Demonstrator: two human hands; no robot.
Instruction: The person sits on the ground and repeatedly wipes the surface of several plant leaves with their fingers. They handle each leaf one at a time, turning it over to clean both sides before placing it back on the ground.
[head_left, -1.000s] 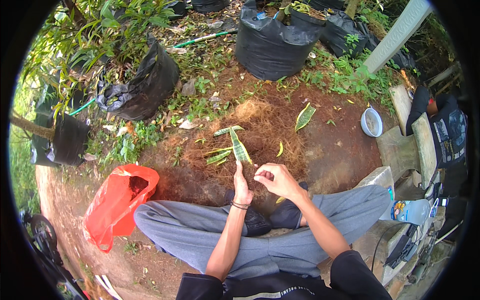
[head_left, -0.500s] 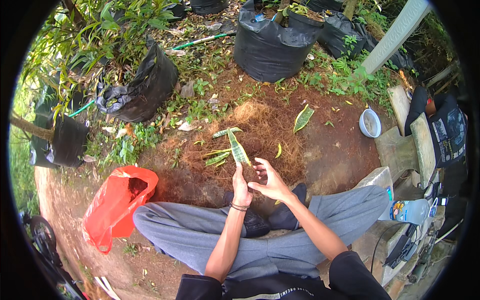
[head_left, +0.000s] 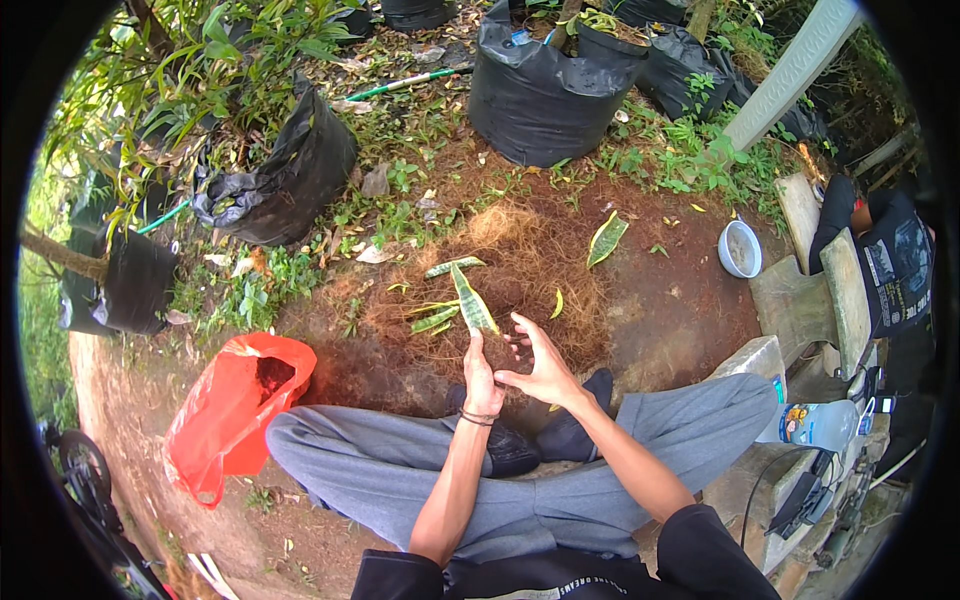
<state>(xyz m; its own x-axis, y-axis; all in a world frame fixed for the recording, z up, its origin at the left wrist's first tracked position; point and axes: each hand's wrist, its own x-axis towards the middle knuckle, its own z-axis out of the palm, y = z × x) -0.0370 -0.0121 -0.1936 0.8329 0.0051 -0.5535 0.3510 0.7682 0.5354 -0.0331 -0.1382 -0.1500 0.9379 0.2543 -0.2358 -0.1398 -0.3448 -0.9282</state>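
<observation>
Upright in my left hand (head_left: 482, 380) is a pointed snake plant leaf (head_left: 470, 298), green with yellow edges, its lower end between my thumb and fingers. My right hand (head_left: 546, 370) is beside it, fingers spread and curved, with the thumb close to my left hand. Dark specks show by the right fingertips, too small to name. Beyond the hands lies a mat of brown fibre (head_left: 510, 225). Cut snake plant leaf pieces (head_left: 433, 319) rest on it left of the held leaf, and a larger leaf piece (head_left: 607, 239) lies to the right.
A red plastic bag (head_left: 235, 415) with dark material inside stands by my left knee. Black grow bags (head_left: 540, 100) line the far side. At right are a white bowl (head_left: 740, 248), a concrete bench (head_left: 790, 305), a large water bottle (head_left: 822, 425) and a person in dark clothing (head_left: 890, 260).
The held leaf has tilted slightly to the left and lowered a little. My right fingers have shifted slightly; both hands stay in nearly the same place.
</observation>
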